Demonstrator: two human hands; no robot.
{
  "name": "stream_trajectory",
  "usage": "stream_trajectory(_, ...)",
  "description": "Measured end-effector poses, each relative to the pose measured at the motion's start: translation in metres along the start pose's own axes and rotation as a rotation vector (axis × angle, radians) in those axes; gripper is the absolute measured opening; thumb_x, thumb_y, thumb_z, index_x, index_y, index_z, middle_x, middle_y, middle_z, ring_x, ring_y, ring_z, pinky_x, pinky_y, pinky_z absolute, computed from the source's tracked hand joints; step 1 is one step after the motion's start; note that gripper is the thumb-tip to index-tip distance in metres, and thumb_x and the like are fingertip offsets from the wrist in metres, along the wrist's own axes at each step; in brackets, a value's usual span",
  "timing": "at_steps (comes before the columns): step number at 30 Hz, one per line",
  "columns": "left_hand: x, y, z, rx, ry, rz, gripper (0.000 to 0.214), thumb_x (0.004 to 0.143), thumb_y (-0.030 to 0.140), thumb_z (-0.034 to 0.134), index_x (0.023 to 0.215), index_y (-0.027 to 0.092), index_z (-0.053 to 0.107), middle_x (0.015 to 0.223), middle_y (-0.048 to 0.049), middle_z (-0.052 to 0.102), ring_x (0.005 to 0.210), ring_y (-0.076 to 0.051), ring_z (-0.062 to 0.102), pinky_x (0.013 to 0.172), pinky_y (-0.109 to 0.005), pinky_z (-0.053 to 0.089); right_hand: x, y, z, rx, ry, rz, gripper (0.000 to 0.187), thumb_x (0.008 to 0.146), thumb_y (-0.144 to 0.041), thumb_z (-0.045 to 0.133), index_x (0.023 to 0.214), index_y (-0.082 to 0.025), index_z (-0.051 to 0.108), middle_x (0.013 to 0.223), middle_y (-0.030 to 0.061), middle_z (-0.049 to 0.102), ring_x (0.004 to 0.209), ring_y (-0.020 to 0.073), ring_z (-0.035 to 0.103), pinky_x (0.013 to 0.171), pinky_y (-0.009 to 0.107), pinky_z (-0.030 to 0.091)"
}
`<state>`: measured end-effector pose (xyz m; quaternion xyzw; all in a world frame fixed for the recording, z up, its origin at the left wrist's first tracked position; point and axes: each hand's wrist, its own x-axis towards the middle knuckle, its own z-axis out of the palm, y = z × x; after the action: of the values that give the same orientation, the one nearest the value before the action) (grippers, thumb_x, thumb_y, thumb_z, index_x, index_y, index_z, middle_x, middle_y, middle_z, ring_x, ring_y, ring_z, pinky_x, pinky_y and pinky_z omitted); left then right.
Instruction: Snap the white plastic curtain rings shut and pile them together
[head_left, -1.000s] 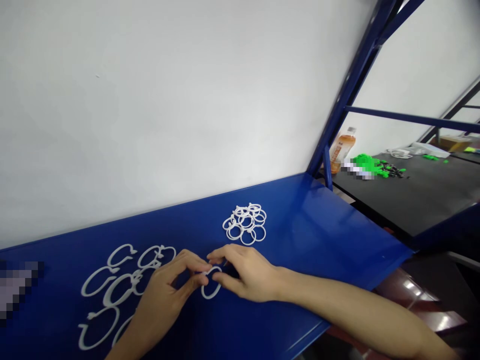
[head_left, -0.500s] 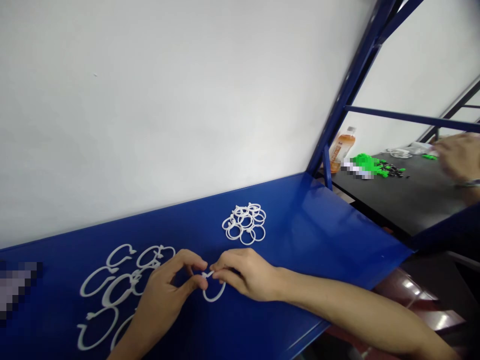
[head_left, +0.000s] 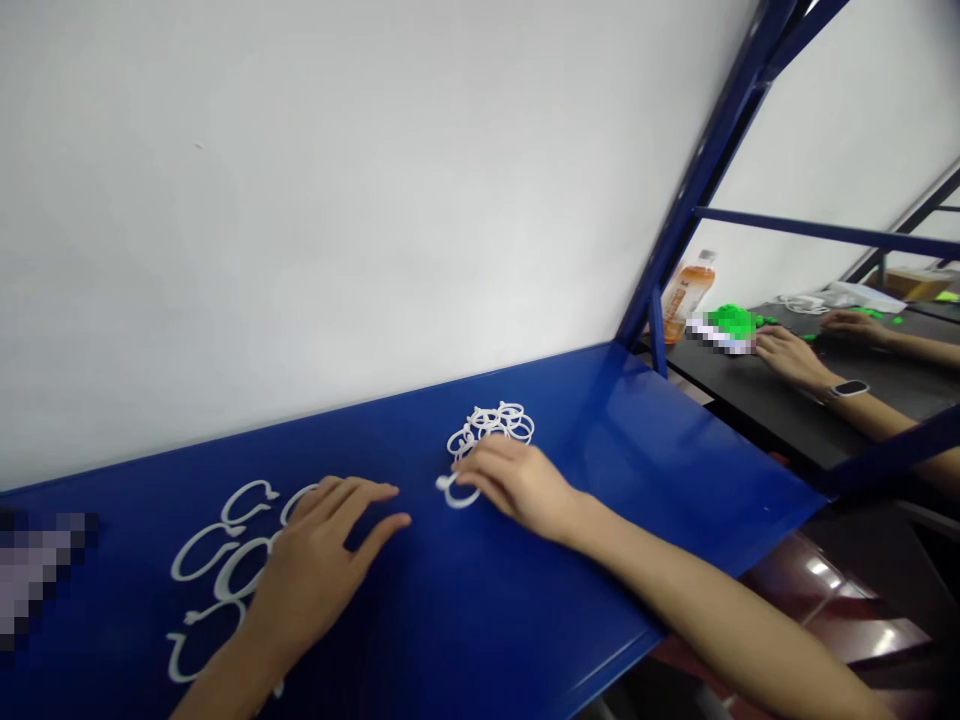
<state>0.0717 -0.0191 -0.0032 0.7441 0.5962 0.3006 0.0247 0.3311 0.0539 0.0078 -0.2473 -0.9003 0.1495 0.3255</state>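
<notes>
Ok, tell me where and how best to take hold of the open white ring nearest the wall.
Probably pinch that open white ring by its curved back, opposite the gap, coming down from above on the picture's left. It lies flat on the blue table, its gap facing right, toward the left hand.

A blue table [head_left: 615, 430] is stretching across the lower half of the frame, glossy towards the right. At lower left, open-ended white rings [head_left: 223, 583] are lying spread out on it, some partly hidden from where I'm standing. Near the centre, closed white rings [head_left: 494, 417] are overlapping in a cluster. A pixelated thing [head_left: 34, 575] is sitting at the left edge. Over at the right, a black table [head_left: 742, 395] is carrying an orange-tinted bottle [head_left: 686, 300], bright green pieces [head_left: 733, 321] and a white cable [head_left: 802, 304].
</notes>
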Motion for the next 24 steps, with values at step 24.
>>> stream_trajectory(24, -0.003, -0.050, 0.005, 0.418, -0.199, -0.056, 0.048, 0.094, 0.041, 0.036, 0.125, 0.020, 0.066, 0.110, -0.0108, 0.072, 0.107, -0.034, 0.059, 0.090, -0.050, 0.040, 0.005, 0.057, -0.034, -0.350, 0.008, 0.262, 0.013, 0.099, -0.021, 0.057, 0.099, -0.016, 0.069, 0.097, 0.0076, 0.068, 0.092, 0.0201, 0.061, 0.082, 0.031, 0.049)
